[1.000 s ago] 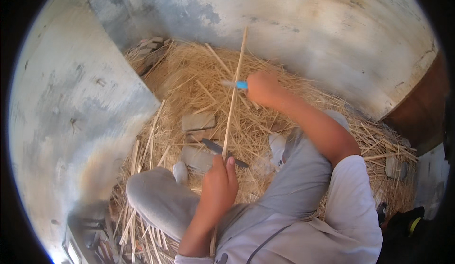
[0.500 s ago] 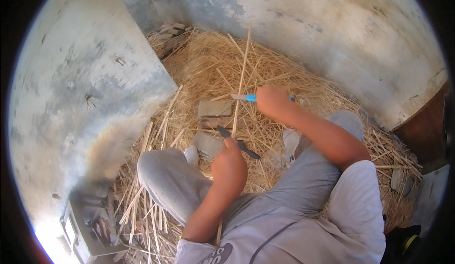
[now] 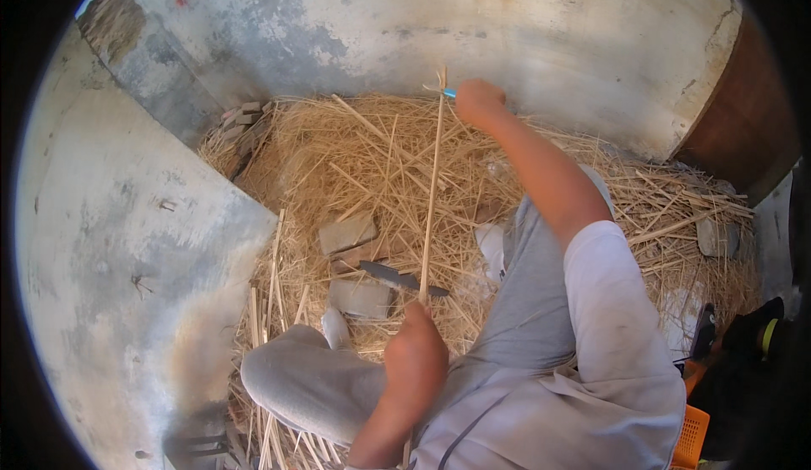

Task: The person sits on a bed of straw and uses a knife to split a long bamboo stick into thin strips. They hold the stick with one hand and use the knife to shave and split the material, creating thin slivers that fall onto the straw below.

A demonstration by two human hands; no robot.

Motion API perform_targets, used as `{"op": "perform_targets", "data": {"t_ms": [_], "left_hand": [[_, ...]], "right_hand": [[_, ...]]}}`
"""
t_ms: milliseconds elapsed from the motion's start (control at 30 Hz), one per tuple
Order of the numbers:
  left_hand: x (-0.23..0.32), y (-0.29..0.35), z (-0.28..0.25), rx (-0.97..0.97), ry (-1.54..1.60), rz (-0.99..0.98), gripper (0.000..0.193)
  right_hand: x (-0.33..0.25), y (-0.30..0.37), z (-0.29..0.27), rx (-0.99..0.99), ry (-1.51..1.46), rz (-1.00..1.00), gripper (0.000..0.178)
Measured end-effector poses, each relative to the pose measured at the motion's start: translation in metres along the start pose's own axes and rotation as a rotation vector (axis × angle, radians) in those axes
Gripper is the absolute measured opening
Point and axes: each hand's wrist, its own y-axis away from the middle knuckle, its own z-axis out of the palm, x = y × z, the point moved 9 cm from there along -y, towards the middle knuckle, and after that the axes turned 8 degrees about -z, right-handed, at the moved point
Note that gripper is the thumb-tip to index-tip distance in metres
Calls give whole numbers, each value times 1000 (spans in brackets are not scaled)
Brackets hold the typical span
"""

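My left hand (image 3: 416, 353) is closed around the near part of a long pale wooden strip (image 3: 434, 183), which points away from me. At the strip's far end, my right hand (image 3: 479, 103) grips a blue-handled knife (image 3: 449, 93). Its blade is mostly hidden against the strip, where thin curled shavings (image 3: 441, 78) stick out. Just beyond my left hand, a dark, flat, pointed blade (image 3: 393, 276) lies low, and the strip crosses over it.
Loose strips and shavings (image 3: 338, 157) cover the ground between my legs. Bricks (image 3: 348, 233) lie left of the strip. Weathered curved walls (image 3: 507, 39) enclose the far side and left. An orange basket (image 3: 691, 436) stands at lower right, and rubble (image 3: 245, 119) sits far left.
My right hand has slid the knife away from me along the strip to its far end, where curled shavings now show. My left hand still grips the near part. The view has shifted.
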Motion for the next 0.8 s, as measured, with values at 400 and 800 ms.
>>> {"op": "perform_targets", "data": {"t_ms": [400, 800], "left_hand": [[-43, -18, -52, 96, 704, -90, 31], [-53, -28, -54, -80, 1213, -156, 32]], "right_hand": [[-166, 152, 25, -111, 64, -636, 17], [-167, 166, -23, 298, -530, -620, 30]]}}
